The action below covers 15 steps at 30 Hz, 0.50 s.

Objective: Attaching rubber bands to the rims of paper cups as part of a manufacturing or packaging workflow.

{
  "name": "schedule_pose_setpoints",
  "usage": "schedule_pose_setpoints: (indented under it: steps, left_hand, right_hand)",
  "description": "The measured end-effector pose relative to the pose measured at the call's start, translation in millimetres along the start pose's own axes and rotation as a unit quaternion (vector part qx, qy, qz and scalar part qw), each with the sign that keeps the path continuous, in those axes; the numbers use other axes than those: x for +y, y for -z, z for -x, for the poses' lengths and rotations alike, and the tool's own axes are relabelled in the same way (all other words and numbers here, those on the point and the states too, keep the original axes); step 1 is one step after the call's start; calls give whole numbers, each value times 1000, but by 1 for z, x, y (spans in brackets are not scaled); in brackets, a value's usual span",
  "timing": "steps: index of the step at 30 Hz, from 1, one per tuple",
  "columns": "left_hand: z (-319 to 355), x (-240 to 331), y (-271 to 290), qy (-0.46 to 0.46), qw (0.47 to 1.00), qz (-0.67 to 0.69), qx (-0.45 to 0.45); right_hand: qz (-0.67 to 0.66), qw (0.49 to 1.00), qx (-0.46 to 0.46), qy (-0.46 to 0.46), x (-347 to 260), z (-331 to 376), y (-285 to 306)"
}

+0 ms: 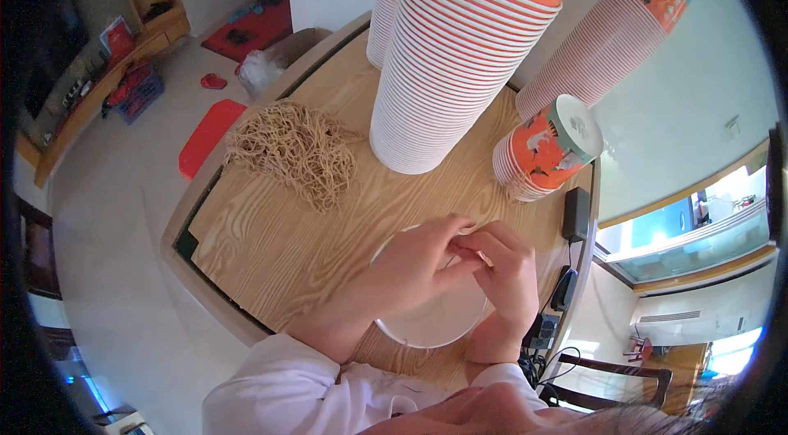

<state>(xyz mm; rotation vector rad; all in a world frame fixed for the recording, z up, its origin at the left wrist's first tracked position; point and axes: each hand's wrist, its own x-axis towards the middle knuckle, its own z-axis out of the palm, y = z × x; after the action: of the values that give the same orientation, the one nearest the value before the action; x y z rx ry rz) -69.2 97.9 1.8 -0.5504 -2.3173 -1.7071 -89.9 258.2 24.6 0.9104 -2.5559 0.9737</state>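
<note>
A white round paper tub (431, 328) sits at the table edge nearest me, its wide mouth facing up. Over its far side, my left hand (423, 254) and my right hand (506, 267) meet with fingertips pinched together. Whatever thin thing they may hold is hidden by the fingers. Beyond my left hand lies a loose, tangled heap of tan cords (295, 152). Straight ahead rises a tall leaning stack of nested paper tubs (460, 66) with white rims and an orange printed top.
Another tall stack (603, 49) leans by the wall at the right. A shorter stack of orange tubs (542, 148) stands before it. Along the right table edge are a black power adapter (576, 213) and cables (533, 361). A red stool (209, 135) is beyond the left edge.
</note>
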Motion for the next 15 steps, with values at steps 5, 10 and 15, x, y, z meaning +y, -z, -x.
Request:
schedule_pose_setpoints:
  steps: [5, 10, 15]
  left_hand:
    - [-4, 5, 15, 188, 974, -23, -127]
    - [0, -7, 8, 42, 997, -36, -47]
    - [1, -2, -2, 26, 993, 109, -23]
  right_hand:
    - [23, 1000, 14, 8, 4, 1, 7]
    - [8, 1000, 16, 17, 5, 0, 4]
    - [12, 999, 39, 26, -1, -1, 2]
